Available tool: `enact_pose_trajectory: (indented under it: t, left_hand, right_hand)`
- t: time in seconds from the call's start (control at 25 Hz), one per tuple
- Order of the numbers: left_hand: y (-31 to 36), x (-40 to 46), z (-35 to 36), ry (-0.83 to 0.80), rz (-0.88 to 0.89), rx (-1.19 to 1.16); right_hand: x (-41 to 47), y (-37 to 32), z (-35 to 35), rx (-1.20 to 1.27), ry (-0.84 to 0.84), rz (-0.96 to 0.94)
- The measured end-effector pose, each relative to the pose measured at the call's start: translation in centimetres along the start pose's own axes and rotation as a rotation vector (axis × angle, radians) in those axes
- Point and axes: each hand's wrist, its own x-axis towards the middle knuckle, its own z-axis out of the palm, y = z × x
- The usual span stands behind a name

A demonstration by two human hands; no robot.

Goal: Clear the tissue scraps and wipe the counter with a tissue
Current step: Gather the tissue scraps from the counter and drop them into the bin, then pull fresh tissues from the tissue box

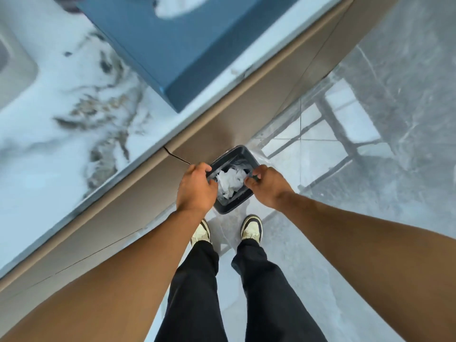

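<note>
A small dark bin point(240, 154) stands on the floor against the cabinet front, just ahead of my shoes. Crumpled white tissue scraps point(230, 181) lie inside it. My left hand point(196, 190) grips the bin's left rim with curled fingers. My right hand point(265, 185) pinches the right rim. The white marble counter point(61, 114) stretches to the upper left, and a blue tissue box point(177, 45) sits on it with white tissue point(177, 6) at its top opening.
A sink basin point(14, 67) is at the far left of the counter. Beige cabinet doors point(148, 183) run diagonally below the counter edge. A glossy grey tiled floor point(382, 107) spreads to the right. My shoes point(251, 229) stand close behind the bin.
</note>
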Motion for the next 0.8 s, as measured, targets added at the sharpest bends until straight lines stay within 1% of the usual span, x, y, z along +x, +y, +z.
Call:
enact_pose_trajectory:
  t: [0.04,0.08,0.12,0.2,0.32,0.44,0.56,0.68,0.8]
  left_hand:
    - [0.5,-0.9,-1.0,0.004,0.007,-0.006]
    - [1.2,-2.1,-2.6,0.036,0.022,-0.031]
    - [2.5,-3.4,-4.6,0.059,0.03,-0.047]
    - [2.7,-3.8,-5.5,0.043,0.029,-0.029]
    - [4.0,-7.9,-9.8,0.076,0.025,-0.049]
    - [4.4,-10.8,-13.0,0.124,-0.003,-0.034]
    - [2.9,-13.8,-16.1,0.162,-0.038,-0.006]
    - [0.4,-16.4,-19.1,0.158,-0.07,0.057]
    - [-2.1,-18.0,-22.4,0.226,-0.109,0.067]
  right_hand:
    - [-1.4,-0.9,-0.5,0.004,-0.026,-0.021]
    - [-3.0,-2.3,-1.8,0.004,-0.029,-0.081]
    - [-4.9,-4.3,-4.0,-0.052,-0.033,-0.137]
    - [-5.6,-6.2,-4.7,-0.071,-0.016,-0.173]
    - [-10.1,-10.0,-7.7,-0.17,-0.048,-0.263]
    - [-12.6,-13.0,-9.3,-0.243,-0.077,-0.313]
    - [-14.4,-16.0,-9.3,-0.341,-0.096,-0.42]
    - [-16.2,-18.8,-8.7,-0.401,-0.132,-0.491]
    - [-17.4,-21.8,-7.6,-0.456,-0.123,-0.562]
